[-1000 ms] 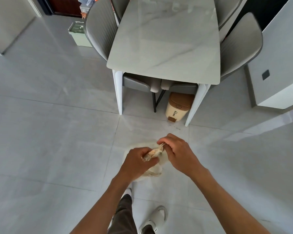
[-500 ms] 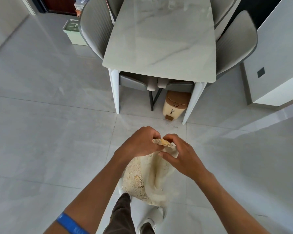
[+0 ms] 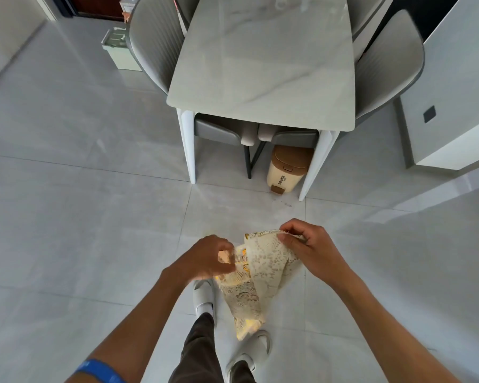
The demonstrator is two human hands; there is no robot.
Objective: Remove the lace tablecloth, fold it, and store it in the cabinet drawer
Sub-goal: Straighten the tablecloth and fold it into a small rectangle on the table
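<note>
Both my hands grip the tablecloth (image 3: 256, 268): left hand (image 3: 205, 259) pinching one edge, right hand (image 3: 311, 248) another, cloth hanging between.

- Lace tablecloth (image 3: 256, 268): cream with yellow patterning, bunched and partly folded, held in the air at its upper edge, lower end hanging loose above the floor.

A home dining room: marble table (image 3: 263, 64), padded chairs (image 3: 155, 42), tiled floor (image 3: 67, 217).

table (image 3: 263, 64) far end cropped, left hand (image 3: 205, 258) blurred
</note>
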